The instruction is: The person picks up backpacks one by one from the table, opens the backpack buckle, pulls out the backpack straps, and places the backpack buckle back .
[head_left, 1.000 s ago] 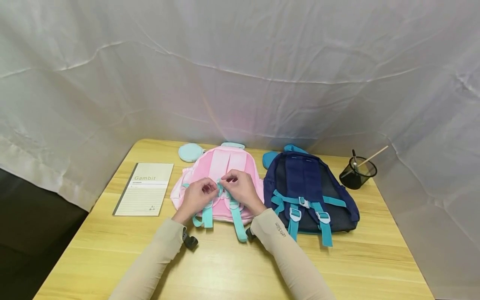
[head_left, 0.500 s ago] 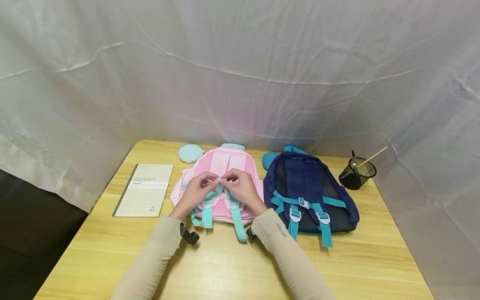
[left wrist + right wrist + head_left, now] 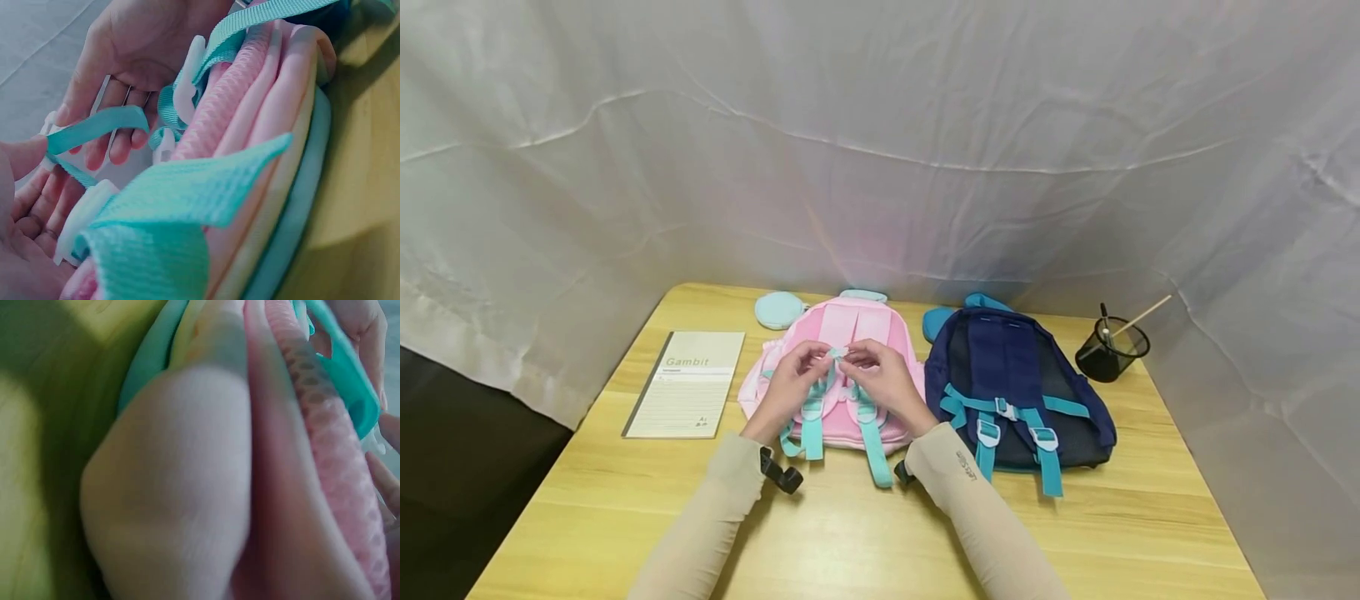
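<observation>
Pinching a narrow ribbed aqua strap point(image 3: 100, 125) from both sides, the left hand point(image 3: 792, 382) and right hand point(image 3: 883, 379) meet above the middle of a pink backpack point(image 3: 844, 325). The fingers of each are curled and clamped on the strap near a small white plastic clip point(image 3: 47, 122); exactly which fingertips bear on the clip is partly hidden. The thin webbing bows in a smooth curve between them.

The pink backpack lies flat on the counter point(image 3: 842, 533), left of centre and toward the far edge, its padded shoulder straps upward. Its panel is soft, honeycomb-textured mesh edged by smooth rounded folds, and broad aqua webbing tails point(image 3: 874, 446) hang from it toward the near side. A flat, round pale-blue pouch point(image 3: 778, 309) rests by its far left corner.

Just right of it, a navy backpack point(image 3: 1011, 354) lies the same way up, with a dark back panel, teal webbing point(image 3: 987, 458) and glossy white plastic adjusters point(image 3: 1044, 438). To the left is a rectangular paper notebook point(image 3: 683, 398) with a dark spine and a cream cover lettered "Gambit". At the far right, a round black mesh pen cup point(image 3: 1099, 364) leans, holding a dark pen point(image 3: 1103, 309) and a slim pale stick point(image 3: 1150, 312). Creased grey cloth point(image 3: 880, 150) hangs behind the smooth, wood-grained counter.
</observation>
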### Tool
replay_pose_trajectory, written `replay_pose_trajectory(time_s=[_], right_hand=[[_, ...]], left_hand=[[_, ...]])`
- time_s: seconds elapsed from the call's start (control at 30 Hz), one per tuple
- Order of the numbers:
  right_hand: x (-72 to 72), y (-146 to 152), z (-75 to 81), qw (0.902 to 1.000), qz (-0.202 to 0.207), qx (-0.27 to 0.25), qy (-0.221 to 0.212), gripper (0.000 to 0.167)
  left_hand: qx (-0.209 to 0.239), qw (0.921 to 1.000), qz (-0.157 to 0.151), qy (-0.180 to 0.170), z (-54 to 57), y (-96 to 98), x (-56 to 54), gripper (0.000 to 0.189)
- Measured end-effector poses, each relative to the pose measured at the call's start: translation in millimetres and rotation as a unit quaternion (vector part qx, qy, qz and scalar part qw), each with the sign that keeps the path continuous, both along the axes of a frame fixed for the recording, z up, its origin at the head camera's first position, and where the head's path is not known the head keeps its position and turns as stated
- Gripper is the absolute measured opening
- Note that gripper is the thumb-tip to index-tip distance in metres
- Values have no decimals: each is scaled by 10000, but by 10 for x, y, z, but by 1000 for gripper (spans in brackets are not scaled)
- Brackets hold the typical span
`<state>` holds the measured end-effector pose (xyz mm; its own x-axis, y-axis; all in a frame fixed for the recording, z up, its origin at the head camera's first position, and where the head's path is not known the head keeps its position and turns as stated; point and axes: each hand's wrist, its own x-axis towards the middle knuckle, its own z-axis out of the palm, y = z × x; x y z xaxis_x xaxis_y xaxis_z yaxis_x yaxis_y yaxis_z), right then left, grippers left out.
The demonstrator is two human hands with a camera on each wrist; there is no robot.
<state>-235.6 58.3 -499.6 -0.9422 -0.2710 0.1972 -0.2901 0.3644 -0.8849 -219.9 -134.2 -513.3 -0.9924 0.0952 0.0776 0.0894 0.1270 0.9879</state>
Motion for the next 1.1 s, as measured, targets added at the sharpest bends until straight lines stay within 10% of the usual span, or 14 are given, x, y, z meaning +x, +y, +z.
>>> replay_pose_trajectory(time_s=[1.1], right_hand=[[34,61,-4,9998,155,24,92,13]], left_hand=[[285,9987,-290,-321,-70,-67,35,31]])
